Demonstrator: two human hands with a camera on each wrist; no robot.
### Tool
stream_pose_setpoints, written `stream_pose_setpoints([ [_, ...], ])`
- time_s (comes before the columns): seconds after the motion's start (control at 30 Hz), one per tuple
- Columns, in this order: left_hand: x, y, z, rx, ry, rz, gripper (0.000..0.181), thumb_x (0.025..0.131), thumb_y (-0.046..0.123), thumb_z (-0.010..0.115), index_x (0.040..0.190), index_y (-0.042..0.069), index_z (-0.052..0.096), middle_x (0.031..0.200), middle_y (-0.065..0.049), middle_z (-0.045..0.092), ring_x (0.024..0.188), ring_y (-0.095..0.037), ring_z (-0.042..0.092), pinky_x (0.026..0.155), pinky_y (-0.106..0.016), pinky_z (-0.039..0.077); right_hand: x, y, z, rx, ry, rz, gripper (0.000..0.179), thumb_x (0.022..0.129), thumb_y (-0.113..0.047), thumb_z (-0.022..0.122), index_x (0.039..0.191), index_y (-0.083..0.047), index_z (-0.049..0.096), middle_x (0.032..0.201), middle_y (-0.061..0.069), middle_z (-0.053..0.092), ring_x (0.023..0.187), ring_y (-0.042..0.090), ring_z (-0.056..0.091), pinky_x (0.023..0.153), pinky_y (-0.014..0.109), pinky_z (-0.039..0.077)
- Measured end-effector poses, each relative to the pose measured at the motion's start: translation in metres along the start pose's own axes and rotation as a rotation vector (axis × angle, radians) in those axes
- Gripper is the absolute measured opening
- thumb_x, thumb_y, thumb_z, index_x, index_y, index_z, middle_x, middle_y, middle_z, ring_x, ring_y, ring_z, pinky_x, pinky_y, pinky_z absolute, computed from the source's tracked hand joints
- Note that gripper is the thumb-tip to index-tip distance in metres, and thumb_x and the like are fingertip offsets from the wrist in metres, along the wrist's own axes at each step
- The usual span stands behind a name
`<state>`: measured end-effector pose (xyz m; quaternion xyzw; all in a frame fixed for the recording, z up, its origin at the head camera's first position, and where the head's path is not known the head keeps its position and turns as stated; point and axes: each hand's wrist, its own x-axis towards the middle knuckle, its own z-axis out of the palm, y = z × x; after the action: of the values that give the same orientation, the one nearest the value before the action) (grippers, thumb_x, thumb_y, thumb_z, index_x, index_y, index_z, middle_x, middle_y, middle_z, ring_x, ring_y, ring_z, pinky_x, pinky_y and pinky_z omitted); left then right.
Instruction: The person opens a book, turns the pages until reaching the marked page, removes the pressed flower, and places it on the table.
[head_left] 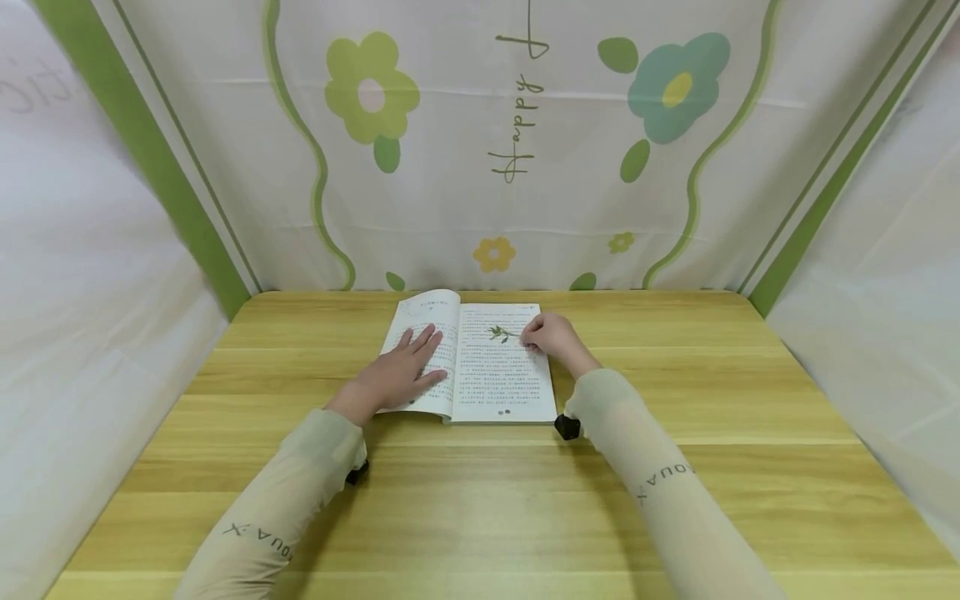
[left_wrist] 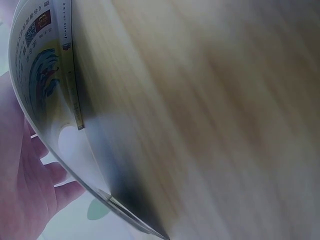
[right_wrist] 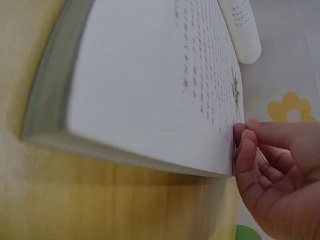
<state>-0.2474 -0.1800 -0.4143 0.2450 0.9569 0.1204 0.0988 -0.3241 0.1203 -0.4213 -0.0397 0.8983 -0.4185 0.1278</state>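
An open book (head_left: 498, 383) with printed pages lies near the far edge of the table. My left hand (head_left: 401, 375) rests with spread fingers on its left page, which bows upward. In the left wrist view the underside of the book's cover (left_wrist: 45, 75) shows, with the left hand (left_wrist: 25, 175) on its far side. A small green leafy sprig (head_left: 501, 333) lies over the upper right page, its leaves toward the spine. My right hand (head_left: 555, 340) pinches the sprig's stem between thumb and fingertips at the page's outer edge; the right wrist view shows this pinch close up.
The wooden table (head_left: 480, 517) extends on all sides of the book. A pale curtain (head_left: 450, 192) with printed flowers stands behind the table, and white fabric hangs at both sides. A black wrist device (head_left: 567, 427) sits under the right sleeve.
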Motion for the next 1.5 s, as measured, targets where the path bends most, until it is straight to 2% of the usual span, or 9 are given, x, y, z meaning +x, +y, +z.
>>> stream_pose_setpoints([
  [0.07,0.0,0.0,0.0,-0.001,-0.003,-0.002,0.078,0.109,0.052,0.039,0.165,0.007,0.009,0.171,-0.012,0.001,0.153,-0.045,0.0,0.121,-0.056,0.017,0.001,0.003,-0.001,0.067,0.012,0.011,0.013,0.1,-0.007,0.067,0.104,0.003,0.073,0.094,0.014,0.074,0.072,0.015,0.063,0.066,0.025,0.053],
  [0.17,0.001,0.001,0.0,-0.001,-0.003,0.003,0.078,0.109,0.052,0.039,0.165,0.007,0.009,0.171,-0.013,0.002,0.153,-0.046,0.001,0.121,-0.057,0.018,0.001,0.005,-0.003,0.111,0.021,0.017,0.017,0.098,-0.007,0.07,0.11,0.005,0.074,0.092,0.013,0.075,0.069,0.013,0.065,0.066,0.024,0.055],
  [0.43,0.002,0.003,0.0,-0.005,-0.017,-0.006,0.078,0.109,0.053,0.038,0.165,0.009,0.007,0.171,-0.01,0.0,0.154,-0.043,-0.001,0.122,-0.055,0.017,-0.001,0.01,-0.008,0.146,0.015,0.022,0.018,0.099,-0.007,0.069,0.106,0.008,0.077,0.087,0.012,0.076,0.064,0.009,0.064,0.063,0.022,0.055],
  [0.73,0.001,0.005,-0.001,-0.031,-0.003,0.009,0.077,0.11,0.049,0.042,0.164,0.004,0.012,0.171,-0.015,0.004,0.152,-0.048,0.003,0.12,-0.058,0.019,-0.002,0.015,-0.015,0.351,-0.056,0.103,0.021,0.101,-0.006,0.066,0.113,0.01,0.072,0.086,0.011,0.076,0.059,0.005,0.06,0.057,0.016,0.05],
  [1.03,0.0,0.005,-0.002,-0.043,0.001,0.007,0.077,0.109,0.05,0.041,0.165,0.005,0.011,0.171,-0.014,0.004,0.153,-0.046,0.002,0.121,-0.057,0.018,-0.007,0.026,-0.033,0.447,-0.1,0.118,0.029,0.102,-0.008,0.063,0.123,0.013,0.065,0.088,0.006,0.076,0.063,0.004,0.058,0.063,0.017,0.05],
  [1.5,-0.003,0.004,-0.002,-0.058,0.0,0.0,0.077,0.11,0.049,0.042,0.165,0.005,0.011,0.171,-0.015,0.003,0.153,-0.047,0.001,0.12,-0.059,0.02,-0.017,0.053,-0.069,0.454,-0.065,0.126,0.04,0.104,-0.014,0.063,0.132,0.015,0.06,0.091,0.001,0.074,0.064,0.001,0.056,0.061,0.016,0.047],
])
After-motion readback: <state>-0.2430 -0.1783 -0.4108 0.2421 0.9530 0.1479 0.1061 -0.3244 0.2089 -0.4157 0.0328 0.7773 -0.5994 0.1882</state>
